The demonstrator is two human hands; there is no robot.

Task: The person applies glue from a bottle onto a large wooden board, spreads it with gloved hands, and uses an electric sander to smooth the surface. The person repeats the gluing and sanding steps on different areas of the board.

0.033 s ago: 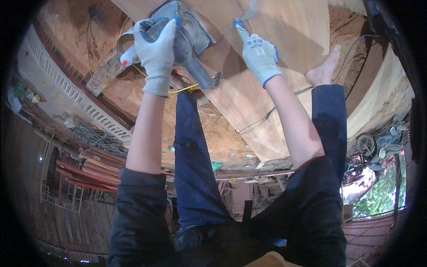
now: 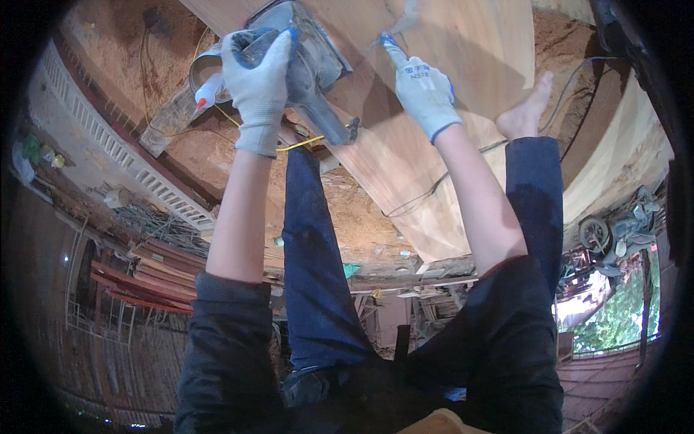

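My left hand (image 2: 259, 90), in a pale glove with blue fingertips, is at the upper left with its fingers curled round something dark that I cannot make out. Right behind it a dusty grey power tool (image 2: 329, 119), possibly a sander, lies on a wide wooden board (image 2: 463, 43). Beside that hand, a white bottle (image 2: 210, 90) with a red tip leans in a round tin (image 2: 196, 70). Over the board, my right hand (image 2: 425, 90), gloved alike, has its index finger stretched forward and the others curled under; what they hold is hidden. Ahead of that fingertip is a pale grey patch (image 2: 410, 16).
A yellow cord (image 2: 300, 145) runs below the power tool. A dark cable (image 2: 434, 188) crosses the board. My bare foot (image 2: 528, 108) rests at the board's right side. Sawdust-brown ground and a wooden block (image 2: 170, 126) are on the left. Stacked planks (image 2: 144, 275) stand further off.
My left hand has shifted slightly to the right beside the power tool. My right hand has barely moved.
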